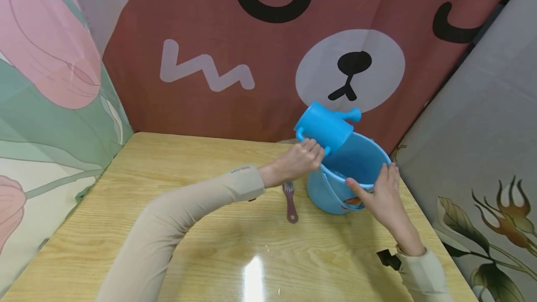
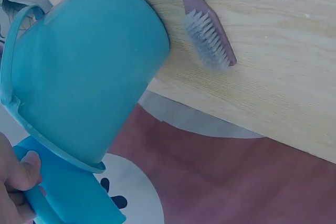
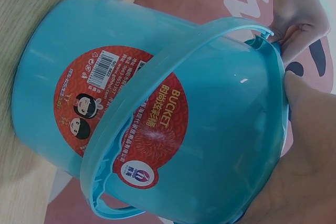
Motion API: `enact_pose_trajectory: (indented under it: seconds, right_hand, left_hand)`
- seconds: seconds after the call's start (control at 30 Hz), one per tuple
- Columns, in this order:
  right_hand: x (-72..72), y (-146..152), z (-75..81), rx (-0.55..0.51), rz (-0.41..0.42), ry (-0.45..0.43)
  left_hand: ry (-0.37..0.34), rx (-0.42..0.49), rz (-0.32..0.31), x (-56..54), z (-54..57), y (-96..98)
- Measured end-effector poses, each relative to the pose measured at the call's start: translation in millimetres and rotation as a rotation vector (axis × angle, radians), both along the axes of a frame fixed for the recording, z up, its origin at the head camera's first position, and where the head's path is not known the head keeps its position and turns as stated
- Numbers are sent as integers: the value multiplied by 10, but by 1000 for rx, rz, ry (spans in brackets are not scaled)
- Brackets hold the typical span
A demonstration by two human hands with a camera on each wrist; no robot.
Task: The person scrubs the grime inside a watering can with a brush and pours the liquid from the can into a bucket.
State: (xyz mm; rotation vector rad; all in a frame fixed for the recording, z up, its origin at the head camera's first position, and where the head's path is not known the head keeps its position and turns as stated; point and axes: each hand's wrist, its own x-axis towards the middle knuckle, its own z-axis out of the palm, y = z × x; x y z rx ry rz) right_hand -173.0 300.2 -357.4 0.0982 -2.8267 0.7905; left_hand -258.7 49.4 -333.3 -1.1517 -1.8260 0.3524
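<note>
A blue toy watering can (image 1: pixel 325 127) is tipped over the left rim of a light blue bucket (image 1: pixel 331 195). My left hand (image 1: pixel 303 156) grips the can by its handle, and its thumb shows on that handle in the left wrist view. The can's spout points to the right, above the bucket's far side. My right hand (image 1: pixel 383 195) rests on the bucket's near right rim, thumb and fingers spread along it. In the right wrist view the bucket (image 3: pixel 231 103) bears a red label (image 3: pixel 152 145), and its carrying handle (image 3: pixel 142 87) hangs down across the side.
A brush (image 1: pixel 290 202) with a mauve handle and pale bristles lies on the wooden table (image 1: pixel 201 250), left of the bucket. A curtain (image 1: pixel 201 106) with a bear's face hangs behind the table; a grey floral cloth (image 1: pixel 474 129) hangs along the right side.
</note>
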Motion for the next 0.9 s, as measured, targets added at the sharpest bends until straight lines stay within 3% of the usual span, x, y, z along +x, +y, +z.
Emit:
enact_pose_trajectory:
  seconds: [0.23,0.6,0.9]
  right_hand:
    - [-2,0,3,4,-1,-1]
    - [0,-6,-2,2,-2,-19]
    - [-6,-15,19,-2,-8,-26]
  left_hand:
    - [-56,48,-2,-21,-16,-12]
    - [-292,147,-28,-39,-2,-77]
    - [-393,248,-53,-42,39,-124]
